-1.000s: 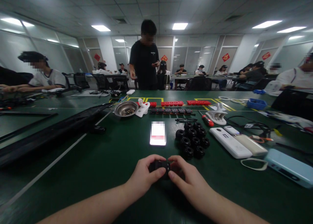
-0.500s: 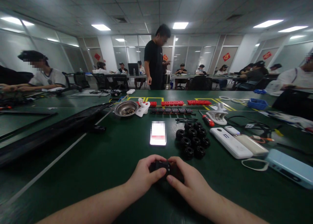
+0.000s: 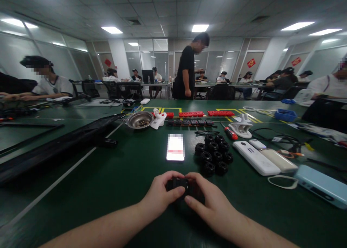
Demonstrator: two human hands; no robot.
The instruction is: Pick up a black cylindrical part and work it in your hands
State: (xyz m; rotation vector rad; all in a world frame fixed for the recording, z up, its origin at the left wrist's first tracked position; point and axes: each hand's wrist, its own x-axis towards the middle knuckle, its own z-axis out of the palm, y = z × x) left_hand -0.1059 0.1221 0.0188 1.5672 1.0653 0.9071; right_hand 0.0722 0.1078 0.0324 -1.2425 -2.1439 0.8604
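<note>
Close to me, my left hand (image 3: 162, 190) wraps its thumb and fingers round a black wheel-like part (image 3: 181, 184), held low over the table. My right hand (image 3: 207, 199) curls round the right side of the same part, fingertips on top and thumb below it. Both hands cover much of the part, so its far side is hidden. Several similar black wheels (image 3: 213, 155) stand in a cluster just beyond my right hand. A lit phone (image 3: 175, 147) lies flat in front of my hands.
A metal bowl (image 3: 140, 120) of small parts and red slotted strips (image 3: 191, 114) lie further back. To the right are a red screwdriver (image 3: 230, 133), a white power bank (image 3: 256, 158) and a light-blue box (image 3: 322, 186). A long black object (image 3: 62, 146) stretches along the left.
My right thumb and fingers have shifted slightly on the black wheel-like part, while my left hand has barely moved. The standing person in the background has moved right.
</note>
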